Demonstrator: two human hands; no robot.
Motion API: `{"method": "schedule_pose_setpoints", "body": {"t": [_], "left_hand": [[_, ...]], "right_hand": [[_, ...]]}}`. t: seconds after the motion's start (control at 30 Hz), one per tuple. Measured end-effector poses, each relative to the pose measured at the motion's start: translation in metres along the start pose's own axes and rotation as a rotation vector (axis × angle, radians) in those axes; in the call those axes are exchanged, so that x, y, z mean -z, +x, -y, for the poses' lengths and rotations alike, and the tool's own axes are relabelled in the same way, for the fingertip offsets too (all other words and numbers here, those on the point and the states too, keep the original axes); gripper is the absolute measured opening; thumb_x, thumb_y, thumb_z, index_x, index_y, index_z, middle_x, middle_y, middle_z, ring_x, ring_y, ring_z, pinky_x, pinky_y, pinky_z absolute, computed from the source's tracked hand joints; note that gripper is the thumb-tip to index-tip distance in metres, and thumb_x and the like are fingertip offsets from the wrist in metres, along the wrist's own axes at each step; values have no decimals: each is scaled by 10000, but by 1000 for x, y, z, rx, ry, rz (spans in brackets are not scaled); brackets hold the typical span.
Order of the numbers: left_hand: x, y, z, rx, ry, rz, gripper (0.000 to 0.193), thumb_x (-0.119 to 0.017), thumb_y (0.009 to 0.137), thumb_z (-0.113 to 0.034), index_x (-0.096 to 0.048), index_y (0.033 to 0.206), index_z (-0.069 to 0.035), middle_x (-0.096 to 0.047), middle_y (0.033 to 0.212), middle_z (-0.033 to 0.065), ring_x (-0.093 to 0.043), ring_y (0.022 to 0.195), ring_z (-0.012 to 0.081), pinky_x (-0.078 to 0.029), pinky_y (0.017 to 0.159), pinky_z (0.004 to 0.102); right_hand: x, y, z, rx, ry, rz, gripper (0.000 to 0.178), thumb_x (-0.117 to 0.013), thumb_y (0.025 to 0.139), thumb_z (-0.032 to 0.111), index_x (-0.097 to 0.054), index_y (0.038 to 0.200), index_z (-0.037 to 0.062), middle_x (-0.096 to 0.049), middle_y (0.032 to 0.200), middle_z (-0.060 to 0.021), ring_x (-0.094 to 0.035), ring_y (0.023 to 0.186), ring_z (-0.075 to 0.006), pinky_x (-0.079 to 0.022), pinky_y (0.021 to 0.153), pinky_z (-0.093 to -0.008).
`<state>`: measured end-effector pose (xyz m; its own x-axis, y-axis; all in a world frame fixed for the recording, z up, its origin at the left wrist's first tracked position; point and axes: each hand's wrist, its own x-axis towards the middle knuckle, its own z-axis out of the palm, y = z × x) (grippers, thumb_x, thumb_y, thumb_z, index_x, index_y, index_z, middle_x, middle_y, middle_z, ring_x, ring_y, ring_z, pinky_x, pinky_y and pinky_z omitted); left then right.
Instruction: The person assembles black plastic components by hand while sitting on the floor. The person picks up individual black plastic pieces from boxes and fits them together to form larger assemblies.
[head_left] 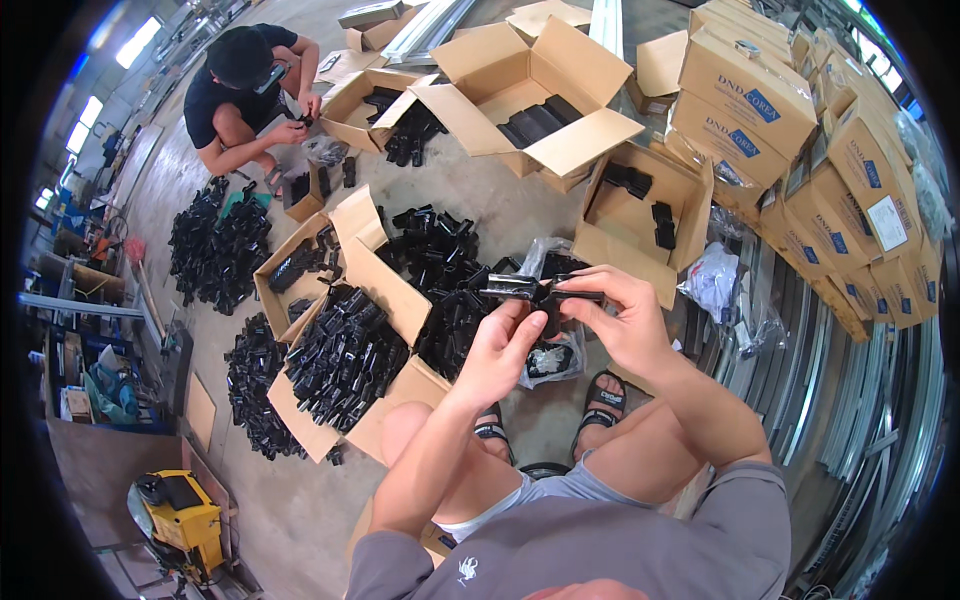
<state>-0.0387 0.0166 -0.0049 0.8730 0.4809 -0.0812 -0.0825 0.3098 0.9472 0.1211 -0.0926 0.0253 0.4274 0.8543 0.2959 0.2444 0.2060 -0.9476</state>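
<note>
In front of my knees, my left hand (500,347) grips a glossy black part (514,287) with thumb and fingers. My right hand (622,316) pinches the other side of the black piece, its fingertips close to my left thumb. Whether this is one part or two fitted together, I cannot tell. Below the hands lies a clear plastic bag (553,362) with dark contents. Just left of them spreads a heap of similar black parts (436,255). An open carton (420,310) beside my left forearm has a pile of black parts (345,355) on it.
A co-worker (240,95) squats at the far left, handling something small. Further heaps of black parts (222,243) lie on the floor. Open cartons (545,75) stand ahead. Stacked sealed boxes (745,100) and long metal profiles (800,385) flank the right. A yellow machine (190,520) stands lower left.
</note>
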Motion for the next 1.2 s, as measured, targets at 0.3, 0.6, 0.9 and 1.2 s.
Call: {"method": "schedule_pose_setpoints", "body": {"t": [0.3, 0.6, 0.9, 1.2], "left_hand": [[-15, 3, 2, 84, -57, 5, 457, -641, 963, -63, -498, 1381, 55, -665, 1100, 53, -616, 965, 76, -516, 890, 257], [-10, 5, 11, 179, -285, -27, 385, -749, 873, -60, -635, 1231, 23, -712, 1124, 88, -664, 1010, 128, -522, 904, 276], [-7, 0, 6, 274, -286, -87, 387, -781, 850, -78, -658, 1207, 12, -720, 1102, 91, -669, 975, 122, -530, 872, 282], [2, -3, -9, 261, -123, -77, 300, -741, 868, -54, -665, 1142, 41, -723, 1048, 101, -686, 948, 151, -544, 868, 292]], "right_hand": [[1, -9, 4, -135, 45, -164, 155, -721, 887, 64, -722, 1009, -32, -736, 978, -127, -708, 865, -159, -557, 748, -277], [0, -12, -5, -125, 13, -183, 158, -728, 895, 86, -722, 997, -35, -731, 915, -97, -694, 764, -122, -546, 677, -259], [-3, -15, -16, -185, -13, -127, 171, -722, 910, 115, -724, 1008, -25, -738, 911, -89, -685, 757, -96, -527, 652, -246], [-10, -18, -27, -184, 76, -142, 249, -673, 957, 185, -686, 1120, -4, -732, 923, -89, -672, 771, -97, -521, 674, -251]]}}
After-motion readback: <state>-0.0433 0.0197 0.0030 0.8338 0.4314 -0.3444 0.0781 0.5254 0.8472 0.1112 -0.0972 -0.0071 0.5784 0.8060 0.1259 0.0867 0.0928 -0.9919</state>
